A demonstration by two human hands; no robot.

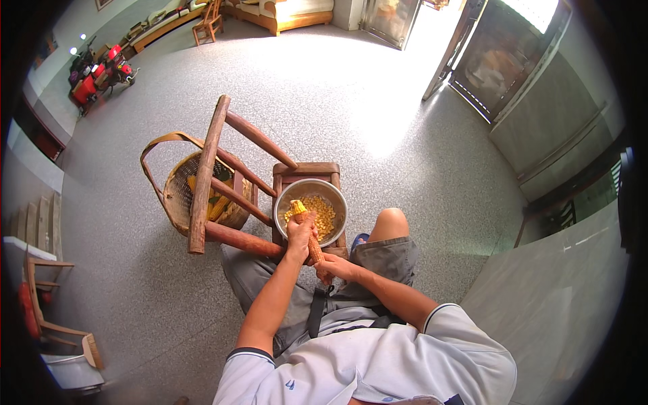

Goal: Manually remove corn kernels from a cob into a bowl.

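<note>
A corn cob [315, 249] slants over the near edge of a round metal bowl [343, 195]. Most of the cob is bare and reddish-brown; yellow kernels remain around its far tip. My left hand [299, 237] is wrapped around its upper part, above the bowl. Lower down, at the cob's near end, my right hand [336, 267] grips it between thumb and fingers. Loose yellow corn kernels [325, 211] cover the bowl's bottom, partly hidden by my left hand. Under the bowl is the seat of a wooden chair [306, 168], its back leaning out to the left.
Behind the chair back stands a woven basket [176, 202] with a tall handle, holding several yellow corn cobs [218, 207]. A red motorcycle [119, 65] and a small wooden chair [206, 25] are farther off. A dustpan [73, 368] and broom [92, 350] lie at lower left.
</note>
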